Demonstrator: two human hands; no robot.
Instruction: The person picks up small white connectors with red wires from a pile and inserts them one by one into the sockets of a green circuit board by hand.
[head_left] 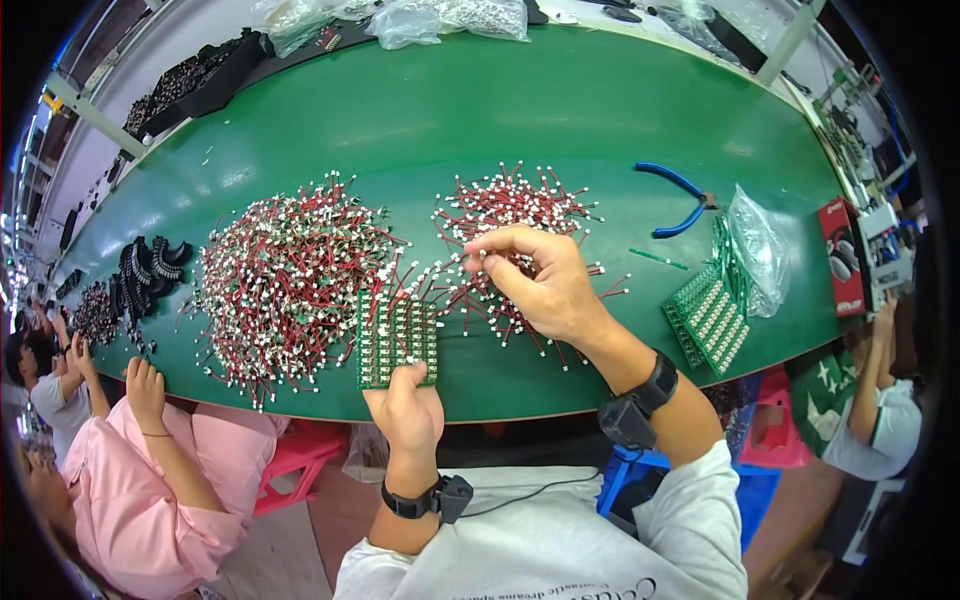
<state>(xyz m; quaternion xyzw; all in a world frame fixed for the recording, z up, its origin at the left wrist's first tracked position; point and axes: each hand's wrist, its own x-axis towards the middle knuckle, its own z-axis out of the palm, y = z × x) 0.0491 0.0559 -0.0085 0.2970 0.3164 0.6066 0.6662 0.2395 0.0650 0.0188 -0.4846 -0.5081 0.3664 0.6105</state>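
My left hand (405, 408) grips the near edge of a green circuit board panel (397, 340), thumb on top. The panel carries rows of small pale parts, and red wires stick out from its far side. My right hand (545, 280) is closed in a pinch over a pile of short red wires with white connectors (515, 205). Whatever lies between its fingertips is too small to make out among the wires behind. To the left of the panel spreads a larger heap of wired small green boards (290, 285).
Blue-handled pliers (675, 200) lie at the right, near stacked green panels (708, 320), a clear plastic bag (760, 250) and a red box (842, 258). Black coiled strips (145, 275) lie left. A person in pink (170, 480) sits at my left; another person sits far right.
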